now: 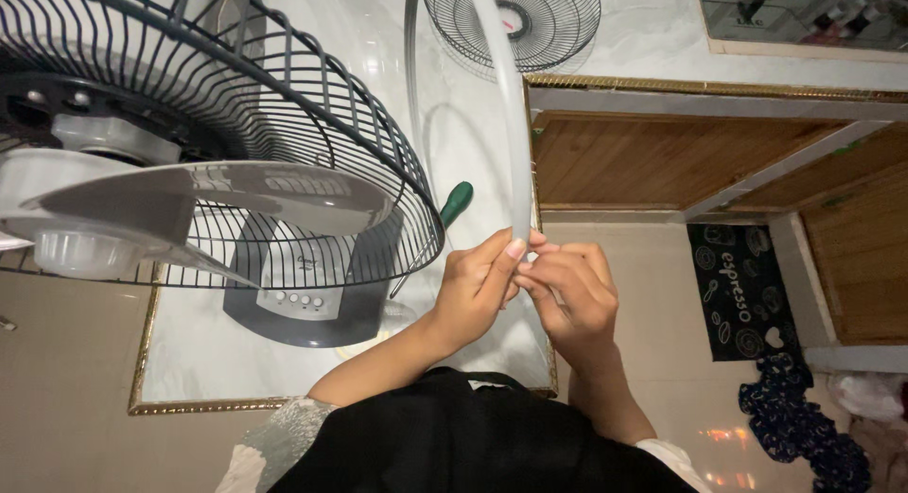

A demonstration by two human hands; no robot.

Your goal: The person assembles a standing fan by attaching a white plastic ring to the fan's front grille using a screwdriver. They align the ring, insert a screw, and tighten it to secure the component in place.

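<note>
Fan with its front guard off sits on the worktop's left side, blade bare. Screwdriver lies near the right edge, just beside the hands. Left hand and right hand both pinch the ring's low end out past that edge. One slip and I'd guess it springs off and knocks the screwdriver

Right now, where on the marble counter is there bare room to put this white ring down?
Bare marble lies between the fan's rear cage and the loose front grille, with more near the gold-edged corner below the fan base. It is crowded by the base, where the green-handled screwdriver lies beside the left hand and right hand gripping the ring.
</note>
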